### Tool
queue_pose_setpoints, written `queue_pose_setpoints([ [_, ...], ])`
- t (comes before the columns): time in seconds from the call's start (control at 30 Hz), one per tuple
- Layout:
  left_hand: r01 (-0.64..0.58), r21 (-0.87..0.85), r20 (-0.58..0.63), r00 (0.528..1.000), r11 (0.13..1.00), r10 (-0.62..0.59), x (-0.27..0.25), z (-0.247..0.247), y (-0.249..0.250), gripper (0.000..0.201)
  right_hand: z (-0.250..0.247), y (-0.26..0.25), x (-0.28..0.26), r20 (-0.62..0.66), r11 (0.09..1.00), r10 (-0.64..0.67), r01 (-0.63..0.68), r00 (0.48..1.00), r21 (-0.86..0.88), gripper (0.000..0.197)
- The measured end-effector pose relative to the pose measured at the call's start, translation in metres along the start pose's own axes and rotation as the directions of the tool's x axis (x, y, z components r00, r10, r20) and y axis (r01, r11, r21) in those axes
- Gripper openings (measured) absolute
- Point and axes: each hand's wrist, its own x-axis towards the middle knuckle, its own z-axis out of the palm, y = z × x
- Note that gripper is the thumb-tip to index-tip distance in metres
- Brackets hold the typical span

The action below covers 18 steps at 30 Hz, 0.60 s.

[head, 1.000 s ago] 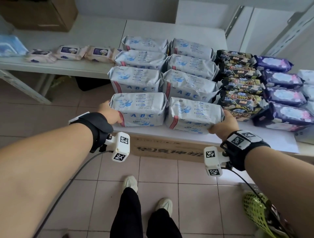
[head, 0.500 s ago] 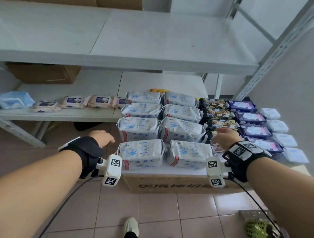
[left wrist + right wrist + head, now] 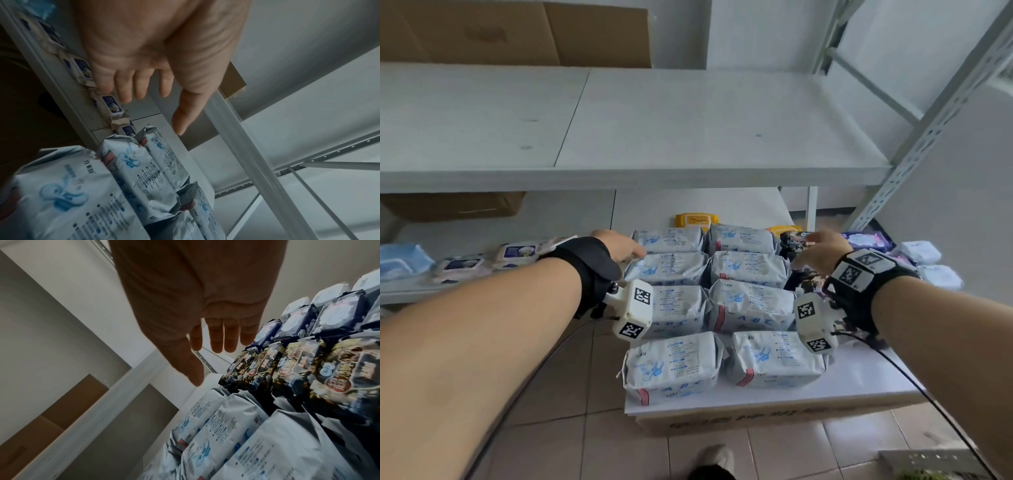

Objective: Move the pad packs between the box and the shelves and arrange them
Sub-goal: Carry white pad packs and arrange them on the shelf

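Observation:
Several white ABC pad packs [image 3: 748,298] lie in two columns on a white board [image 3: 859,380] over a cardboard box [image 3: 756,419]. Black and gold packs [image 3: 298,374] and purple packs [image 3: 866,240] lie to their right. My left hand [image 3: 619,245] hovers open at the left of the far white packs [image 3: 131,164], fingers straight, holding nothing. My right hand [image 3: 822,250] hovers open above the black and gold packs at the far right of the white rows, also with nothing in it.
A bare white upper shelf [image 3: 654,130] spans above, with a cardboard box [image 3: 517,32] behind it. The lower shelf at left carries small wipe packs [image 3: 517,251] and a blue pack [image 3: 400,260]. A perforated steel upright [image 3: 935,126] stands at right. Yellow packs [image 3: 697,219] lie behind the white rows.
Both hands let go of the front two white packs and moved forward along the rows to the far packs. The head view tilted up, showing the upper shelf.

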Motion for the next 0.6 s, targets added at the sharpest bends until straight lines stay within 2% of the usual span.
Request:
queue_pose_setpoints([
  [0.1, 0.069, 0.12, -0.01, 0.998, 0.99, -0.068, 0.013, 0.004, 0.011, 0.059, -0.005, 0.0, 0.03, 0.015, 0.999, 0.0, 0.0, 1.0, -0.035, 0.077],
  [0.33, 0.154, 0.249, -0.041, 0.988, 0.956, -0.148, 0.063, 0.019, 0.028, 0.065, 0.012, 0.0, 0.105, 0.085, 0.992, 0.029, -0.018, 0.996, -0.124, 0.08],
  [0.4, 0.182, 0.264, -0.068, 0.983, 0.947, -0.17, 0.08, 0.03, 0.028, 0.07, 0.023, -0.003, 0.122, 0.099, 0.989, 0.02, -0.005, 0.995, -0.151, 0.078],
  [0.47, 0.21, 0.258, -0.032, 0.977, 0.943, -0.209, 0.098, 0.039, 0.026, 0.072, 0.033, -0.007, 0.139, 0.114, 0.98, -0.004, 0.026, 0.993, -0.197, 0.076],
  [0.53, 0.213, 0.169, -0.022, 0.977, 0.962, -0.213, 0.119, 0.047, 0.02, 0.067, 0.044, -0.011, 0.154, 0.143, 0.968, -0.005, 0.04, 0.99, -0.247, 0.083],
  [0.6, 0.216, 0.173, 0.005, 0.975, 0.961, -0.22, 0.137, 0.053, 0.018, 0.061, 0.053, -0.016, 0.166, 0.166, 0.945, -0.008, 0.062, 0.986, -0.321, 0.088],
])
